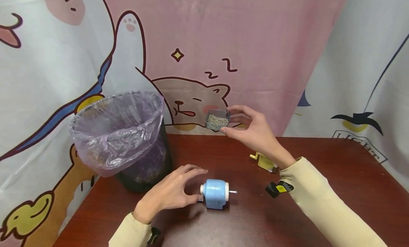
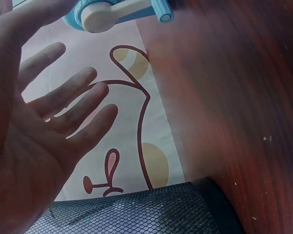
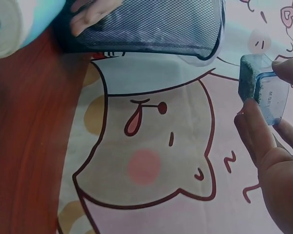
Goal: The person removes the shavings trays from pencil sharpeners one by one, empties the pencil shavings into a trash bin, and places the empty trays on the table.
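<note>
High over the table, my right hand (image 1: 250,128) pinches a small clear plastic shavings drawer (image 1: 217,119) between thumb and fingers. Fine greenish-grey shavings lie in it; the right wrist view shows the drawer (image 3: 259,90) from the side. A blue hand-crank pencil sharpener (image 1: 215,193) stands on the table, a thin pale piece jutting from its right side. Its crank (image 2: 132,9) shows at the top of the left wrist view. Around the crank side, my left hand (image 1: 172,192) hovers with fingers spread and relaxed, the thumb right at the sharpener's edge.
A black mesh wastebasket (image 1: 153,161) with a purple plastic liner (image 1: 127,144) stands at the left back. Beneath my right forearm sits a small yellow crank sharpener (image 1: 266,164). A cartoon-printed cloth (image 1: 271,44) hangs behind the reddish-brown table (image 1: 319,161).
</note>
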Motion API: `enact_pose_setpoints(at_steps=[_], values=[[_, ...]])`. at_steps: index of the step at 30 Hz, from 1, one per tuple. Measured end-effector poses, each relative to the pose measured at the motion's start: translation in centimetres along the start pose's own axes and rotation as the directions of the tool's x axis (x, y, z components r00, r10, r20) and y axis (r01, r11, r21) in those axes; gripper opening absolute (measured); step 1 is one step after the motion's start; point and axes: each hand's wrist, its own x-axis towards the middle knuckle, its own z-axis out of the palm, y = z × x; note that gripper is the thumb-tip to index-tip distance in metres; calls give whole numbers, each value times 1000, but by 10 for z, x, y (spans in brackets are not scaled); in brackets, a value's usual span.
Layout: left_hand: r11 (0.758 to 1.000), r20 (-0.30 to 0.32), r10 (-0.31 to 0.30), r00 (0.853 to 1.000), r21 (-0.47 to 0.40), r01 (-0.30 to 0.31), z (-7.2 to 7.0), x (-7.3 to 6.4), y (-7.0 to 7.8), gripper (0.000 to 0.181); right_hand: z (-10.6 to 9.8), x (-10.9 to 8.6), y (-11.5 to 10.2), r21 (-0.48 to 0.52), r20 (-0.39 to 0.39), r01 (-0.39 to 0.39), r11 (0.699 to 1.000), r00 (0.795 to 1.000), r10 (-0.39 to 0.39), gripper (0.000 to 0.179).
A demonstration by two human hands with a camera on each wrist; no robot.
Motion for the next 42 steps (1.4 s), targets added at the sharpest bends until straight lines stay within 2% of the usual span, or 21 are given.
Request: enact_pose_setpoints(at_steps=[10,17,23,27,32,36,38,39,42], values=[[1000,-6,14,1000,5,-14,-1,0,-2,69,20,25,-16,70,40,30,997,999,-33,58],[1000,-17,-1,1000,17,1,-2,-4,-5,69,34,37,-23,56,47,76,996,996,-78,58],[1000,-17,-7,1000,24,7,-5,-7,-6,68,45,47,-28,87,53,92,992,994,-97,56],[999,-40,4,999,43,-2,-16,-11,0,66,51,51,-29,104,58,101,989,992,-108,56],[996,-115,69,991,66,-62,-40,-17,17,62,54,53,-32,114,66,108,988,991,-116,56],[990,-187,136,973,70,-124,-61,-25,30,56,57,55,-35,120,73,104,987,991,-113,58],[984,-238,176,955,72,-163,-72,-28,35,52,58,55,-36,116,73,104,988,991,-113,59],[978,-271,207,940,77,-193,-77,-29,38,50,58,55,-37,114,71,105,988,991,-114,59],[952,-379,306,873,112,-285,-93,-31,44,38,60,56,-39,112,69,115,987,990,-124,59]])
